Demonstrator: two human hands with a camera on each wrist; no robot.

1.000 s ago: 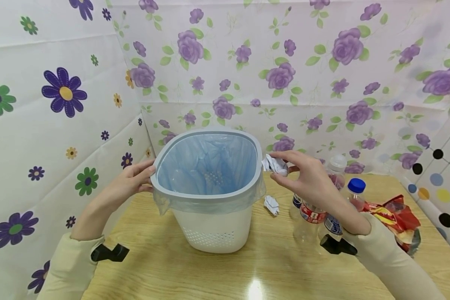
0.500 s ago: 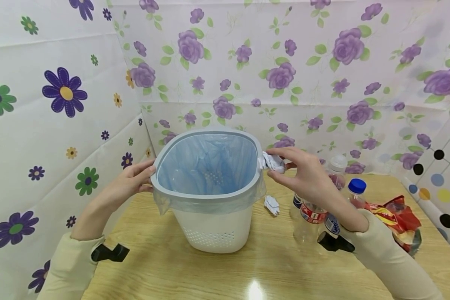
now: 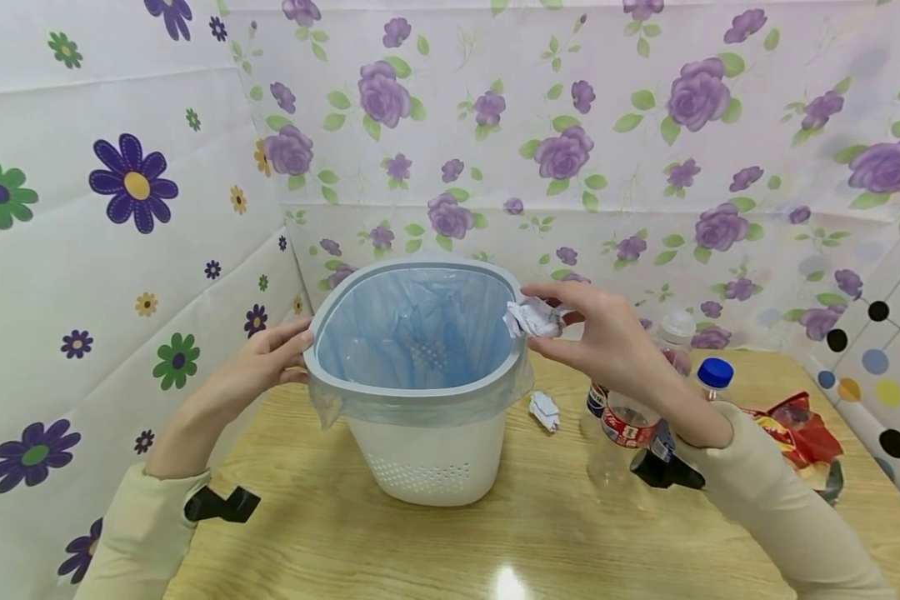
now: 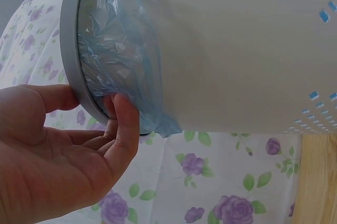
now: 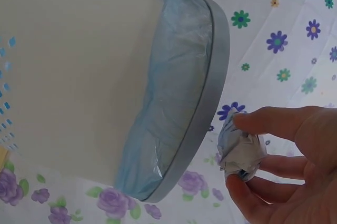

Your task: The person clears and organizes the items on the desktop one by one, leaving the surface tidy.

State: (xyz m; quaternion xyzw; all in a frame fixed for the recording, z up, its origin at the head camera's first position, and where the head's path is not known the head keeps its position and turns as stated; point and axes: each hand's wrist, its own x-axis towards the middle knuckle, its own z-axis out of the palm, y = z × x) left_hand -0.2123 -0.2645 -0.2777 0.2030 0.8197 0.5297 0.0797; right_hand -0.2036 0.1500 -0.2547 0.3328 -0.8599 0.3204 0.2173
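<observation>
A whitish trash bin (image 3: 431,450) with a grey rim (image 3: 416,392) and a blue plastic liner bag (image 3: 390,333) stands upright on the table. My left hand (image 3: 251,367) holds the rim at its left side; in the left wrist view the thumb lies on the rim (image 4: 70,40) and the fingers curl below it against the bag. My right hand (image 3: 611,337) pinches a crumpled paper ball (image 3: 534,318) at the right side of the rim, partly over the opening. In the right wrist view the paper ball (image 5: 242,150) sits between thumb and fingers, apart from the bin.
Another crumpled paper (image 3: 544,411) lies on the wooden table (image 3: 345,550) right of the bin. Several plastic bottles, one with a red label (image 3: 628,428) and one with a blue cap (image 3: 715,372), stand partly behind my right arm. A red wrapper (image 3: 806,433) lies farther right.
My right hand has moved left with the paper ball, from beside the bin's rim to over it. The left hand keeps its hold, and the bin stays in place.
</observation>
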